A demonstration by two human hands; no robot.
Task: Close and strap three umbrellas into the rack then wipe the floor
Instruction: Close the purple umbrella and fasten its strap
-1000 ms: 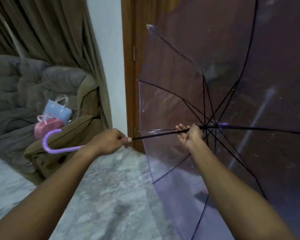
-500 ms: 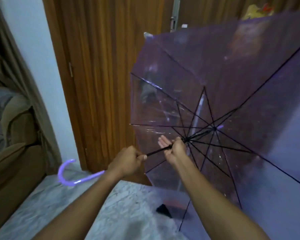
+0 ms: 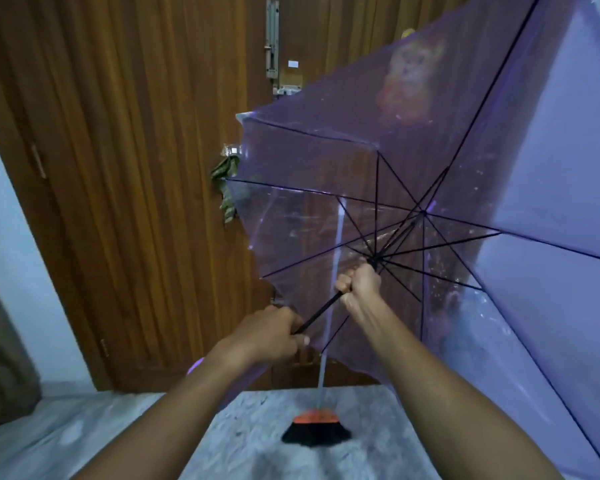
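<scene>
The left hand (image 3: pixel 271 336) and, farther up, the right hand (image 3: pixel 359 287) grip the black shaft (image 3: pixel 321 311) of the open see-through purple umbrella (image 3: pixel 326 161) — fingers (image 3: pixel 343 281) curled tight round it.

Umbrella (image 3: pixel 430 161): open, a see-through purple canopy on black ribs, filling the right of the view.
Shaft (image 3: pixel 321 310): black, slanting from lower left up to the hub.
Left hand (image 3: pixel 271 336): fingers curled round the shaft's lower end.
Right hand (image 3: pixel 359 285): fist round the shaft just below where the struts meet.
Broom (image 3: pixel 315 427): orange head and black bristles on the floor, its pale stick rising behind the canopy.
Door (image 3: pixel 136 168): brown wood with a metal bolt (image 3: pixel 272 46) near the top; a green patterned cloth (image 3: pixel 226 188) hangs at mid-height.
Floor (image 3: pixel 84 438): grey-white marble.
</scene>
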